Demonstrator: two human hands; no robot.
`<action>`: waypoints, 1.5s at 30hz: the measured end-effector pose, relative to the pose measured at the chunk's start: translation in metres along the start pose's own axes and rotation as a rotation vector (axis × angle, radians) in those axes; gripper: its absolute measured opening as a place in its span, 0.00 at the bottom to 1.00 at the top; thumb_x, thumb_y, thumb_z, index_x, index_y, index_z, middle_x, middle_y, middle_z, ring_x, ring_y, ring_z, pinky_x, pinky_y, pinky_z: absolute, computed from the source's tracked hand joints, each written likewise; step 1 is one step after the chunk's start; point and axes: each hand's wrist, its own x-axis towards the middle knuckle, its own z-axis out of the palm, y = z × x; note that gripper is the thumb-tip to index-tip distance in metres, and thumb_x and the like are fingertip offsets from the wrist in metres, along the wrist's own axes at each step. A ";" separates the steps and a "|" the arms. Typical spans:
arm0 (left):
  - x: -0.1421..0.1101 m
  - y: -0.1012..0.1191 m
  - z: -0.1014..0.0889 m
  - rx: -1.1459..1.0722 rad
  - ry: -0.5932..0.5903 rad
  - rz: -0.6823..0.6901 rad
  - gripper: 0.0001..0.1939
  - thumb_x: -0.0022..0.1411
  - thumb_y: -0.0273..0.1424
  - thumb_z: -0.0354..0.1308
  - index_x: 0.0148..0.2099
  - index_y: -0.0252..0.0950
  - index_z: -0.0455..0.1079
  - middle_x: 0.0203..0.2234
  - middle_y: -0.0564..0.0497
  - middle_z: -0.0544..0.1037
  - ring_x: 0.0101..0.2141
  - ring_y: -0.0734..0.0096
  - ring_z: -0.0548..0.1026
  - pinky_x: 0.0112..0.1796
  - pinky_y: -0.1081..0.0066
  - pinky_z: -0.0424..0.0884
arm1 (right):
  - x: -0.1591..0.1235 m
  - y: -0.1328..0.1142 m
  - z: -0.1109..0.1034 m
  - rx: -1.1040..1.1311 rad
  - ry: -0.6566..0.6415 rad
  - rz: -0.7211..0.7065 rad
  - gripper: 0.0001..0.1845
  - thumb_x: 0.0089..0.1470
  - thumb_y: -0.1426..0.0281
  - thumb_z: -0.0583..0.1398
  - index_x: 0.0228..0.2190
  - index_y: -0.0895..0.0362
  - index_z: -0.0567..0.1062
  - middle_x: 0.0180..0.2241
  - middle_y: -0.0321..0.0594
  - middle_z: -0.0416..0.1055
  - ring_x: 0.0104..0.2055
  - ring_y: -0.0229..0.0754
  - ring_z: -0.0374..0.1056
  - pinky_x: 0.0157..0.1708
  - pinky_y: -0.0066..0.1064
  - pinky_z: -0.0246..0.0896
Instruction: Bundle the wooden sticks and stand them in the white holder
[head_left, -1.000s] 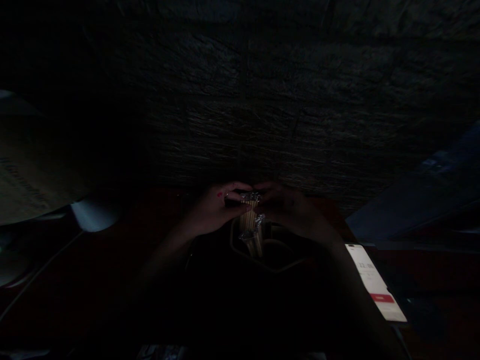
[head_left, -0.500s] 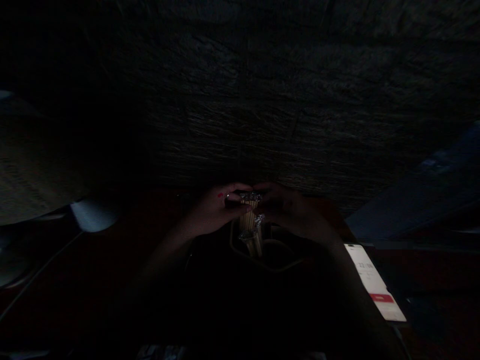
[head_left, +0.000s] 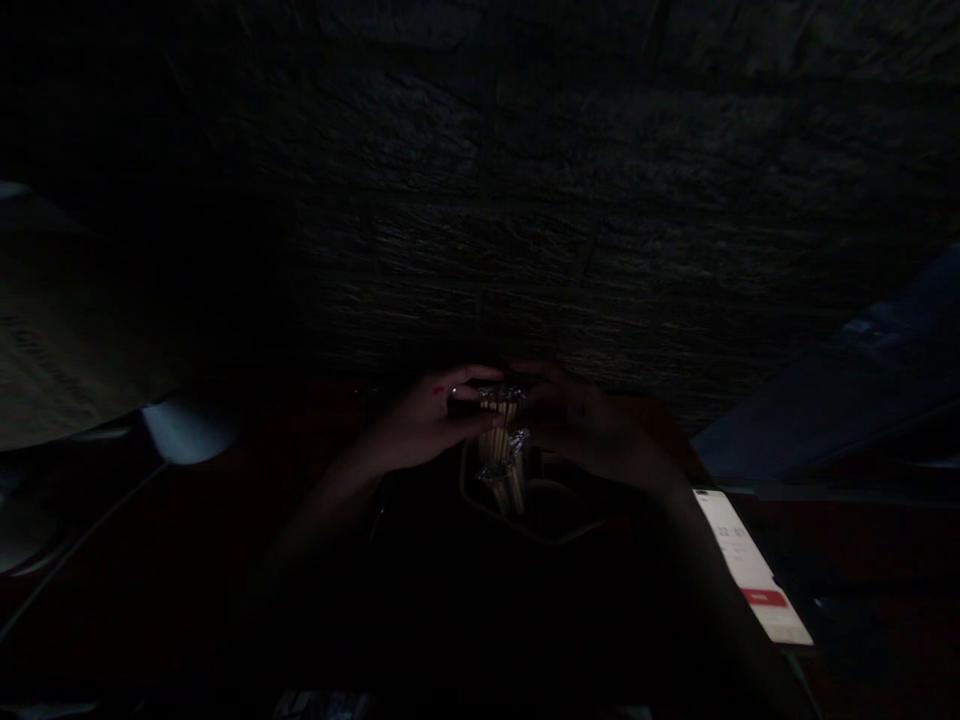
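One rough stone-block wall (head_left: 480,200), very dark, filling most of the view above a dim reddish tabletop (head_left: 300,420). To the right, a slanted bluish panel (head_left: 817,385); to the left, a tan surface (head_left: 67,350) with blurred lettering, and a pale cup-like shape (head_left: 187,432) by its lower edge. Near the foot of the wall, a dark container (head_left: 555,543) with a paler rim, mostly lost in shadow. Over its right side, the right hand (head_left: 589,420), fingers bent inward; cannot tell, in so little light, whether gripping or only near. Opposite, the left hand (head_left: 431,415), with a ring (head_left: 454,391), pinching the larger stick bundle (head_left: 492,440), thumb across the front. Farther right, a lit phone (head_left: 754,565); seems to show different last digits from a second ago, too blurred to read surely. Between the hands, roughly upright, that larger bundle, topped by crumpled foil (head_left: 504,395). Looks slightly changed: foil a touch wider, dark gaps plainer between sticks. Suggests, as a judgement, small finger adjustments rather than carrying, with both hands barely shifted. Just below, a smaller foil-topped bundle (head_left: 508,492), apparently unmoved; cannot tell whether touching the larger.
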 end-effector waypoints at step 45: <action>0.003 -0.007 -0.009 0.170 -0.102 0.068 0.08 0.59 0.31 0.59 0.40 0.34 0.76 0.38 0.49 0.82 0.39 0.67 0.79 0.42 0.69 0.73 | 0.009 0.017 0.004 -0.088 -0.005 -0.039 0.29 0.47 0.71 0.65 0.52 0.54 0.67 0.39 0.41 0.76 0.39 0.43 0.73 0.38 0.35 0.68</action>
